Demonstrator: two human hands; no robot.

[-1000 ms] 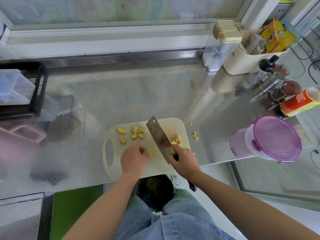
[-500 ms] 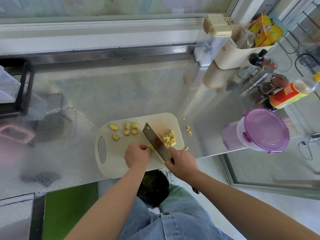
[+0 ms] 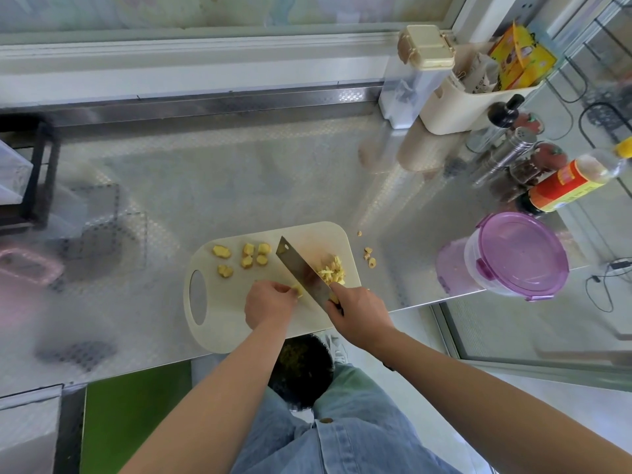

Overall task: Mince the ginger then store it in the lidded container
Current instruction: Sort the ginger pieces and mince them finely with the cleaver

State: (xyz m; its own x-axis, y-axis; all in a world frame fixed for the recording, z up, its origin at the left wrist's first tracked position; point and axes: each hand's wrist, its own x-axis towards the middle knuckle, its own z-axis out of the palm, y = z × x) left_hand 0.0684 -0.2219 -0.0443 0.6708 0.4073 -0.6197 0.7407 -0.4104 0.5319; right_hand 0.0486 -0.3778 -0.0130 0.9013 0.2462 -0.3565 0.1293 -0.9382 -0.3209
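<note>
A cream cutting board [image 3: 219,323] lies at the counter's front edge. Several yellow ginger chunks [image 3: 247,258] sit on its far left part, and a heap of chopped ginger [image 3: 332,271] lies to the right of the blade. My right hand [image 3: 359,311] grips the handle of a steel cleaver [image 3: 301,273], whose blade slants across the board. My left hand [image 3: 270,302] pinches a ginger piece [image 3: 298,289] right against the blade's left side. The clear container with a purple lid [image 3: 519,254], shut, stands on the counter at the right.
A few ginger bits [image 3: 369,258] lie on the steel counter just right of the board. Sauce bottles and shakers [image 3: 561,183] and a cream caddy [image 3: 455,107] crowd the back right. A black rack [image 3: 37,172] stands at the left. The counter's edge runs just under the board.
The cleaver has shifted a little left along the ginger piece and the chopped heap beside it has grown. My left hand stays on the piece. The camera has tilted slightly.
</note>
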